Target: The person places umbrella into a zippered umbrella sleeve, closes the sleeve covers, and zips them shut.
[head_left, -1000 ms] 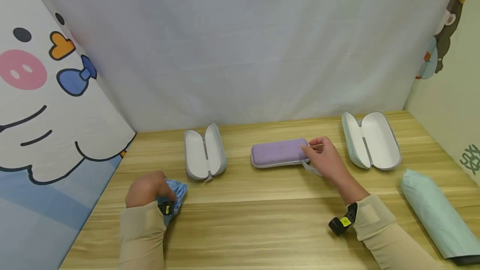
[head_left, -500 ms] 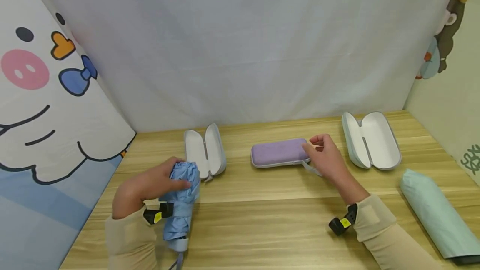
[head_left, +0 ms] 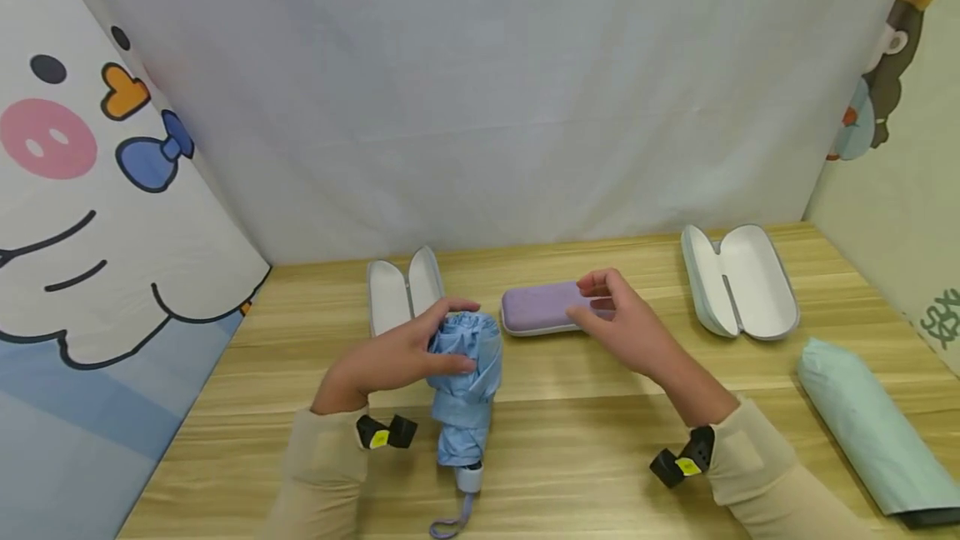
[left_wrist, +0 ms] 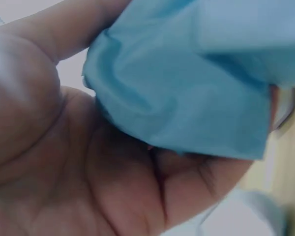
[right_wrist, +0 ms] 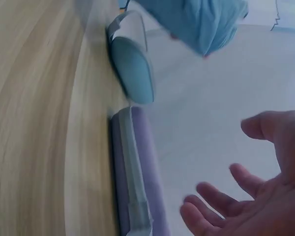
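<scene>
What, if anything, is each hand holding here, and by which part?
The left hand grips the blue folded umbrella by its bundled canopy, near the end opposite the handle. The right hand holds nothing.

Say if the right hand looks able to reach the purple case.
Probably yes: the right hand is empty, fingers open near the purple case, with nothing between; the left hand holds the blue umbrella clear.

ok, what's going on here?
A person's left hand holds a folded blue umbrella above the table. Their right hand hovers open by the closed purple case, holding nothing. One open case stands behind the left hand, another open case on the right, with a green umbrella lying nearer.
</scene>
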Motion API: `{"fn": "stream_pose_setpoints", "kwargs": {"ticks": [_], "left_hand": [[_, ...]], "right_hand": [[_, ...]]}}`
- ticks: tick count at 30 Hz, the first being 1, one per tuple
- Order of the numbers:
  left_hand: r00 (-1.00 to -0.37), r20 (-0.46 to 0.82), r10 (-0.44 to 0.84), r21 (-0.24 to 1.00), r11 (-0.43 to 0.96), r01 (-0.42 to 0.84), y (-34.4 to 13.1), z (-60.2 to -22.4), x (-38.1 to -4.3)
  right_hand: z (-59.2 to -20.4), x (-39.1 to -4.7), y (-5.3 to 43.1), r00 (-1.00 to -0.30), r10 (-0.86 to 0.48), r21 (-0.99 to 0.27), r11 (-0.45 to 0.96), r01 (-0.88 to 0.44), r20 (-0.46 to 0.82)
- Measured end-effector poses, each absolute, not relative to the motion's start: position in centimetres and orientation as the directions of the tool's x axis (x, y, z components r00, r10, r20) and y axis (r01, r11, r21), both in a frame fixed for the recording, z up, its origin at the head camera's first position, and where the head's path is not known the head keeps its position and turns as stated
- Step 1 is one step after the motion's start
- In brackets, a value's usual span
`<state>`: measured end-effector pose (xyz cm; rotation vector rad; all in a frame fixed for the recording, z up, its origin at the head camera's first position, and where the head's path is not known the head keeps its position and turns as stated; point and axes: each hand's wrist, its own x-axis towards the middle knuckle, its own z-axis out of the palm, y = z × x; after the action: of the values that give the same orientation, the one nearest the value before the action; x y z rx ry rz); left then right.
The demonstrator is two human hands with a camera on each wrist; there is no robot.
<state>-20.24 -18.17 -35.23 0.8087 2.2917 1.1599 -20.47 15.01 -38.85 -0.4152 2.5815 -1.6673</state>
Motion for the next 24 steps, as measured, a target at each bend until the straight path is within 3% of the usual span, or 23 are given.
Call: {"fn": "stream_pose_setpoints", "kwargs": {"ticks": [7, 15, 18, 24], "left_hand": [[-0.760, -0.142, 0.635, 0.918, 0.371, 0.139, -15.4, -37.5, -21.0], [-0.785, -0.274, 0.556, 0.952, 0.273, -0.138, -11.8, -40.3, -21.2], [-0.803, -0.296, 0.517, 0.935, 0.331, -0.131, -11.1, -41.1, -21.2], [-0.867, -0.265, 0.421, 0.803, 0.594, 0.042, -10.3, -41.7, -20.8]], "right_hand": [[-38.3, -19.5, 14.8, -0.892, -0.447, -0.902, 0.407, -0.144, -0.059], [-38.4, -19.1, 15.5, -0.879, -0.464, -0.847, 0.507, -0.161, -0.110], [-38.3, -19.1, 15.7, -0.875, -0.466, -0.830, 0.534, -0.162, -0.128], [-38.0, -19.1, 16.1, -0.870, -0.470, -0.813, 0.560, -0.159, -0.153]]}}
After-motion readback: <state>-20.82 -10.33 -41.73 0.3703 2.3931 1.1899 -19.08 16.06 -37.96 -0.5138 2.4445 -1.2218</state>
